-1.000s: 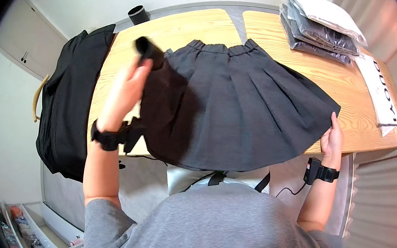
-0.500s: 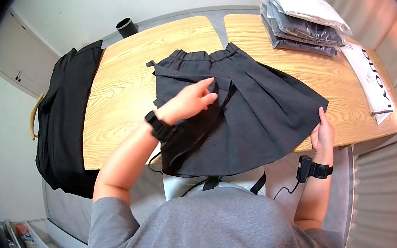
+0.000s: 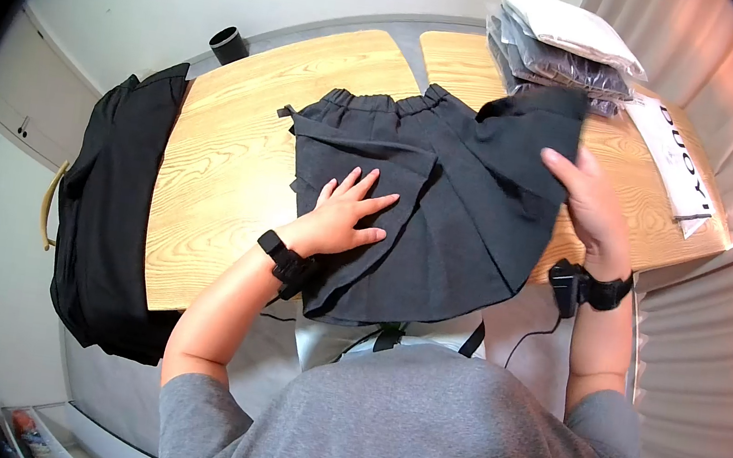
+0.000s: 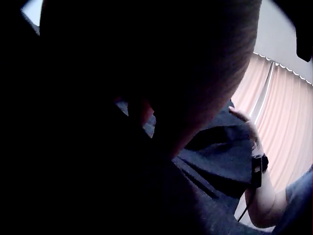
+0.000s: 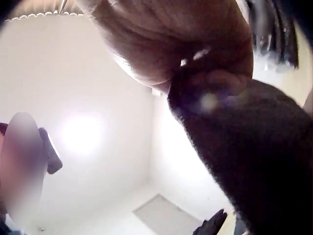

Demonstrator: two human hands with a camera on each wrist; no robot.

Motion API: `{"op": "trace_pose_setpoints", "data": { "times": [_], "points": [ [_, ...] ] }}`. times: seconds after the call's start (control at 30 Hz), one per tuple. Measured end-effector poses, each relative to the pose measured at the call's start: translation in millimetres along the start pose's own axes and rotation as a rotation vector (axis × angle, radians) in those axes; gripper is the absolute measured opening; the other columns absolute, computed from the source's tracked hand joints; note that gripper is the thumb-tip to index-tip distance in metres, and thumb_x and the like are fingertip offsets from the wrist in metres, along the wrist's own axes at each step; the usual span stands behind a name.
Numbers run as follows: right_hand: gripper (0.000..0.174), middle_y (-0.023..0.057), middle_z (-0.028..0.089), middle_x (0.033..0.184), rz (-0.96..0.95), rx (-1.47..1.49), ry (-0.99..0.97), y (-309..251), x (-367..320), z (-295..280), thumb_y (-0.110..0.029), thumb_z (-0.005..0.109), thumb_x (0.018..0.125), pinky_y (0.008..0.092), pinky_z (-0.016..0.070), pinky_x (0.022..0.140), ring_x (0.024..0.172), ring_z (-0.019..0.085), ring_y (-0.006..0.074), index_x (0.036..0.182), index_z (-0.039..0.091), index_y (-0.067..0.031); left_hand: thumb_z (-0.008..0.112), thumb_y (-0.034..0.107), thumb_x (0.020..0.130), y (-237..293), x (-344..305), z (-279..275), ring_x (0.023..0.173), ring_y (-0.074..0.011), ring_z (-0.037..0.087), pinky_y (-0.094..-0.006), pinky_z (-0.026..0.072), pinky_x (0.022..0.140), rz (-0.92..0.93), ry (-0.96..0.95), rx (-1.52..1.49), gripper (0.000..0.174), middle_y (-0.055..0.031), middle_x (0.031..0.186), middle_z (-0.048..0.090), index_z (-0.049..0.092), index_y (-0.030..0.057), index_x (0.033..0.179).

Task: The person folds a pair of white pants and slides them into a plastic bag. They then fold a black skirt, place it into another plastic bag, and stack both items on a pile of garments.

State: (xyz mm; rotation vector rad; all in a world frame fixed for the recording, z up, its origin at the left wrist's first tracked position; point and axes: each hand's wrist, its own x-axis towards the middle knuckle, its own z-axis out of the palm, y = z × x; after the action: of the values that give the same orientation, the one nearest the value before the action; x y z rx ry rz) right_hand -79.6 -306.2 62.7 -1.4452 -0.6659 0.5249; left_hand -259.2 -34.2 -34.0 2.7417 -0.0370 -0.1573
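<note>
A dark grey pleated skirt [image 3: 464,250] lies on the wooden table with its elastic waistband toward the far side. Its left part is folded inward over the front. On that folded layer my left hand [image 3: 342,217] rests flat, fingers spread. My right hand [image 3: 600,207] grips the skirt's right edge and holds it raised, so the cloth bends up toward the bagged stack. In the right wrist view, fingers curl round the dark cloth [image 5: 254,152]. The left wrist view is mostly dark, with the right hand [image 4: 249,126] at the raised cloth.
Folded garments in clear bags [image 3: 562,52] are stacked at the back right, beside a white lettered packet [image 3: 672,166]. A black garment [image 3: 108,206] hangs over the left end of the table [image 3: 230,148]. Behind stands a dark cylinder [image 3: 228,45]. A gap parts the two tabletops.
My left hand brought the skirt's left side inward, then flattened on it with fingers spreading. My right hand has lifted the right edge up and away from the table's front.
</note>
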Motion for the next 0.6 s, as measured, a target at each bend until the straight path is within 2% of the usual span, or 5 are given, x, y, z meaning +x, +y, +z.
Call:
{"op": "trace_pose_setpoints", "data": {
  "times": [0.27, 0.4, 0.47, 0.53, 0.6],
  "points": [
    [0.062, 0.0246, 0.053, 0.121, -0.157, -0.596, -0.451, 73.6, 60.2, 139.3, -0.025, 0.055, 0.087, 0.031, 0.0413, 0.093, 0.112, 0.053, 0.0271, 0.135, 0.031, 0.008, 0.061, 0.042, 0.083, -8.4, 1.3, 2.9, 0.139, -0.0386, 0.009, -0.0573, 0.0123, 0.107, -0.005, -0.036, -0.011, 0.052, -0.0192, 0.143, 0.031, 0.052, 0.0153, 0.126],
    [0.06, 0.016, 0.061, 0.101, 0.113, -0.702, -0.53, 90.8, 58.7, 164.0, -0.029, 0.052, 0.092, 0.0299, 0.0457, 0.081, 0.088, 0.058, 0.0218, 0.138, 0.03, 0.003, 0.063, 0.04, 0.082, -11.9, -10.4, -11.0, 0.119, -0.0374, 0.042, -0.0493, 0.0141, 0.11, 0.046, -0.135, -0.015, 0.041, -0.0181, 0.109, 0.058, 0.061, 0.003, 0.1],
    [0.054, 0.0121, 0.061, 0.098, 0.262, -0.547, -0.638, 75.5, 61.8, 148.8, -0.029, 0.049, 0.094, 0.0276, 0.0459, 0.079, 0.084, 0.057, 0.016, 0.137, 0.034, -0.0001, 0.064, 0.034, 0.082, -14.9, -19.4, -26.0, 0.091, -0.0314, 0.055, -0.0404, 0.0418, 0.087, 0.185, 0.048, -0.183, 0.034, -0.0156, 0.087, 0.061, 0.061, 0.0004, 0.09],
    [0.044, 0.0089, 0.06, 0.101, 0.011, -0.642, -0.67, 64.3, 61.4, 127.9, -0.025, 0.049, 0.094, 0.0291, 0.0456, 0.081, 0.087, 0.057, 0.017, 0.134, 0.042, -0.0071, 0.063, 0.027, 0.082, -7.2, -28.7, -51.9, 0.086, -0.0311, 0.057, -0.0377, 0.0449, 0.075, -0.175, 0.002, -0.35, 0.03, -0.0165, 0.101, 0.06, 0.062, 0.0001, 0.094],
    [0.042, 0.0118, 0.056, 0.116, -0.373, -0.894, -0.651, 66.5, 68.8, 107.1, -0.021, 0.049, 0.093, 0.0323, 0.0419, 0.091, 0.105, 0.054, 0.0248, 0.134, 0.043, -0.0113, 0.063, 0.016, 0.083, -14.2, -31.4, -50.4, 0.081, -0.0214, 0.055, -0.0303, 0.0462, 0.068, 0.031, 0.354, -0.315, 0.018, -0.0107, 0.091, 0.059, 0.06, 0.0001, 0.091]
  ]
}}
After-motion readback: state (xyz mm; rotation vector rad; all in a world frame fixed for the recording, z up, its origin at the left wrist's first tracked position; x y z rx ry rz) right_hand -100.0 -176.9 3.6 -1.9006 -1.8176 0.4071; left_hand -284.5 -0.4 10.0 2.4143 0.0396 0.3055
